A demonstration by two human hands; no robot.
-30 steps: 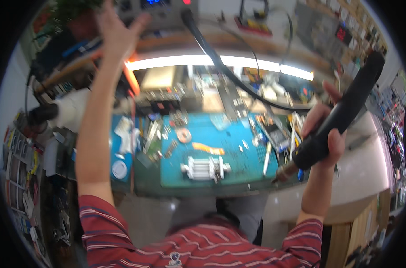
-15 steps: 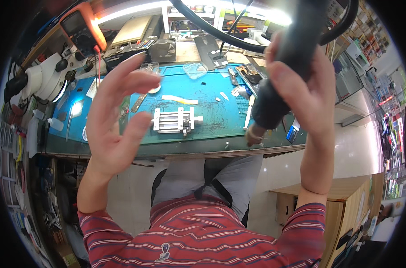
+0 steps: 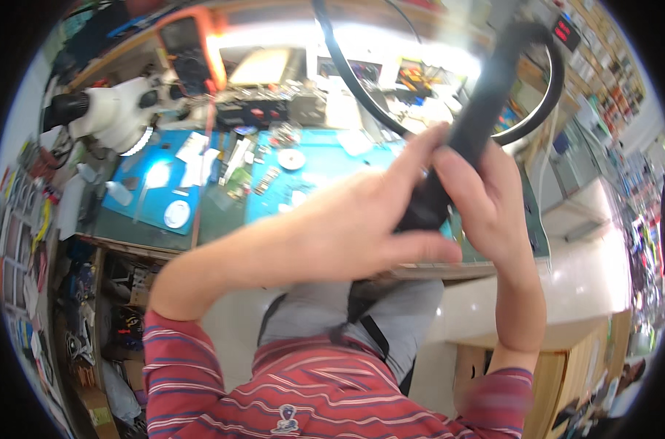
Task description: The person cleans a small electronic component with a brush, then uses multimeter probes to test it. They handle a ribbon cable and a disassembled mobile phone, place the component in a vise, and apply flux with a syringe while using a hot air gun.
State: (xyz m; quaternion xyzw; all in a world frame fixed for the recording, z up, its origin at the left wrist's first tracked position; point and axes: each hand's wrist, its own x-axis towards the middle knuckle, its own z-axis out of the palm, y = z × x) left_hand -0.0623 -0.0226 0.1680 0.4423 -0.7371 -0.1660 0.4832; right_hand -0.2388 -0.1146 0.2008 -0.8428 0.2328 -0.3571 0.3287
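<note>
A black hot air gun (image 3: pixel 473 121), its thick hose looping up behind, slants down over the bench. My right hand (image 3: pixel 486 201) is wrapped around its handle from the right. My left hand (image 3: pixel 380 212) has come across from the left, with the gun's lower barrel (image 3: pixel 427 201) between its thumb and fingers. Its thumb stretches out below the barrel, and motion smears its fingertips. The gun's nozzle tip is hidden. Under my left forearm lies the blue work mat (image 3: pixel 270 197); the metal clamp fixture is covered by that arm and hand.
A white microscope (image 3: pixel 120 110) stands at the left, beside a lit spot on the mat. An orange multimeter (image 3: pixel 189 55) leans at the back left. A white round dish (image 3: pixel 291 159) and small parts lie on the mat. The black hose (image 3: pixel 354 80) arches across the back.
My left hand has swung right, from open above the mat to the gun's lower barrel. The gun has tilted slightly, still in my right hand. The head view has shifted and blurred.
</note>
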